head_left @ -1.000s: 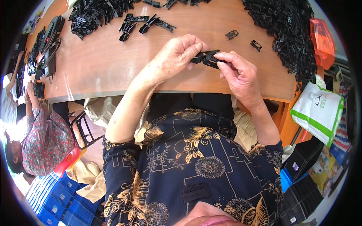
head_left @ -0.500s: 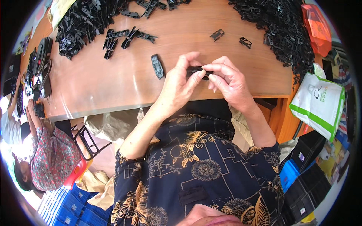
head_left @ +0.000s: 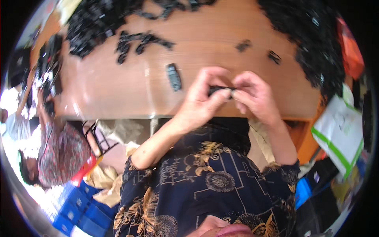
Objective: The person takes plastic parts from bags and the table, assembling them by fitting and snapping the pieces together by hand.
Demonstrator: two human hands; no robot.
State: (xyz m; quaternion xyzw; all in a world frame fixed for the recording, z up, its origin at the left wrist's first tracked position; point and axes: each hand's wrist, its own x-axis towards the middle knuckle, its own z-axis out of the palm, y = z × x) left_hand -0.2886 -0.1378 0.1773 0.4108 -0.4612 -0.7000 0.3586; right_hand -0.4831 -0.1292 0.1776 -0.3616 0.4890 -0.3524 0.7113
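Observation:
Both of my hands meet over the near edge of the wooden table (head_left: 118, 93). My left hand (head_left: 207, 93) is closed around a small black plastic part (head_left: 216, 90), thumb along its near side. The fingertips of my right hand (head_left: 254, 93) pinch that part's right end. Motion blur and my fingers hide most of its shape. A dark grey, elongated plastic piece (head_left: 173, 77) lies on the table left of my left hand. Beyond my right hand lie two small black frame-like parts, one black part (head_left: 274, 57) nearer the right pile and another black part (head_left: 243, 45) to its left.
Heaps of black plastic parts fill the far left (head_left: 92, 29) and far right (head_left: 312, 43). Several loose black clip-like parts (head_left: 144, 41) lie beside the left heap. A white and green bag (head_left: 339, 134) hangs at the right. Another person (head_left: 63, 154) sits at the left near blue crates (head_left: 81, 209).
The whole view has shifted, so everything appears lower and further right, and it is now blurred. Both hands still grip the black part in much the same way.

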